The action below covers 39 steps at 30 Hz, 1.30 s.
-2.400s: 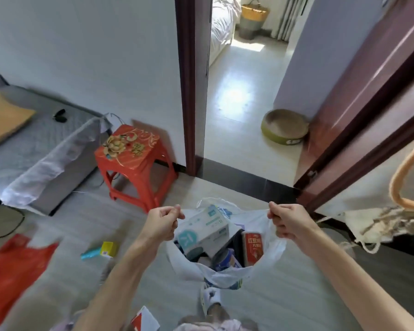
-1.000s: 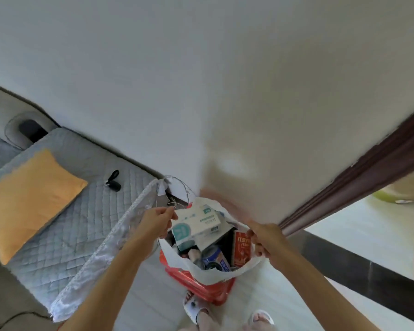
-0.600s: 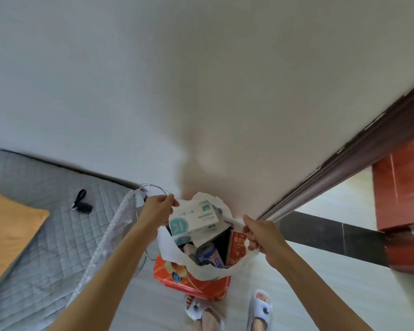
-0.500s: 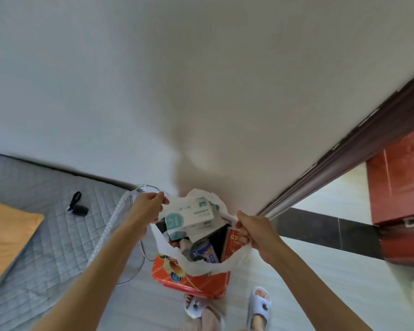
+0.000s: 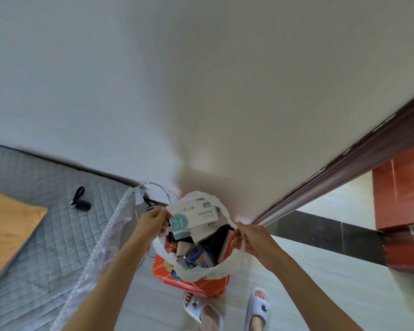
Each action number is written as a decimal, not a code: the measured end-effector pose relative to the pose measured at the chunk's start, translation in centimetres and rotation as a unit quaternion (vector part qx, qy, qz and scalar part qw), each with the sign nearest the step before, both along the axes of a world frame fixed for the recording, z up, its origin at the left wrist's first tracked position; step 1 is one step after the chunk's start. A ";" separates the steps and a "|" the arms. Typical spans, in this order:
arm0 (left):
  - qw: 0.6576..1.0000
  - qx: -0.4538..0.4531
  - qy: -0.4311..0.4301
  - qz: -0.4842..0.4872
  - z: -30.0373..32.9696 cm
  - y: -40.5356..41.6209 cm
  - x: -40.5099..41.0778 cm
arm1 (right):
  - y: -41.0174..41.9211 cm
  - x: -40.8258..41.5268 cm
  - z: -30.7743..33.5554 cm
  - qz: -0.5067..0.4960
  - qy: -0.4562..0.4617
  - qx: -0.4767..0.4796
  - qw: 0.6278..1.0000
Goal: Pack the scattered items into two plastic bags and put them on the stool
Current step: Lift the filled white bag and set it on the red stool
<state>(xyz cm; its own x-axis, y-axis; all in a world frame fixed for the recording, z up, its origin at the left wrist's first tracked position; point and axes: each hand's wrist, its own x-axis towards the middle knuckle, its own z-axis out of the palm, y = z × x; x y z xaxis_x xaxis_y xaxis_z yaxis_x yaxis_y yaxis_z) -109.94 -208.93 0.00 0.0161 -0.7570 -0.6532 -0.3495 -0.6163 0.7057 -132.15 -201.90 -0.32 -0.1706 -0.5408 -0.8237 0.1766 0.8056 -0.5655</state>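
Pillow, orange, is lying far left on a grey quilted bed, with a small black key fob sitting on the quilt near the wall. Lace-edged sheet is hanging off the bed edge beside the left forearm. Left hand is pinching the left handle of the white plastic bag, fingers closed tight on the film. Bag is hanging between both hands, mouth pulled wide open, sitting directly over the red stool; whether its bottom is already touching the seat is hard to tell, looks touching or just above. Inside, a white and teal box is lying tilted on top, long axis running left-right, sticking above the rim; a blue can is showing below it, and red packaging at the sides. Right hand is gripping the right handle, fingers curled shut on it. Both hands are equally near, one on each side of the bag, stool straight below them, so the coming move is likely a plain lowering and letting go. Risk: the top-heavy box tipping out once the handles go slack. Slippered feet are standing just in front of the stool; the doorway frame is running off to the right. Second bag is not in view.
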 end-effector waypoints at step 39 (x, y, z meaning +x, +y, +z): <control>0.995 0.009 -0.077 -0.064 3.2 1.7 1.8 | 0.3 -0.5 2.9 0.096 0.036 -0.015 0.995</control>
<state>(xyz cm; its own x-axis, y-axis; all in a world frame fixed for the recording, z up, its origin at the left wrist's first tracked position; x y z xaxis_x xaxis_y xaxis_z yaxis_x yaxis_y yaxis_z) -108.11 -207.22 3.23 0.0225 -0.7472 -0.6642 -0.5292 -0.5726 0.6262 -132.60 -201.57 2.58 -0.1197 -0.5939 -0.7956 -0.0200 0.8026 -0.5961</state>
